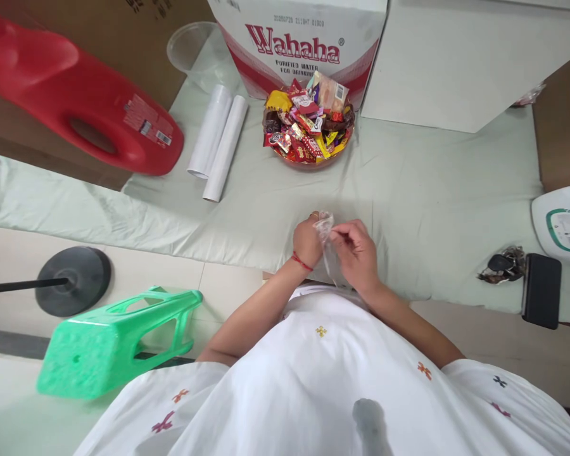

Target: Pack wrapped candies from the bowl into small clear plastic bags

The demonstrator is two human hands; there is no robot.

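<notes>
Holds crumpled clear plastic (323, 227) in a curled left hand (306, 242). Pinches it with a half-closed right hand (358, 256). Cannot tell if tied.

And there it is, "Wahaha®" in red across the carton (308, 57) at the table's (422, 190) back edge, "PURIFIED WATER FOR DRINKING" beneath, a partly blurred number line above!

Candy bowl (308, 158) before water carton (294, 38), paper rolls (218, 142) left
</notes>
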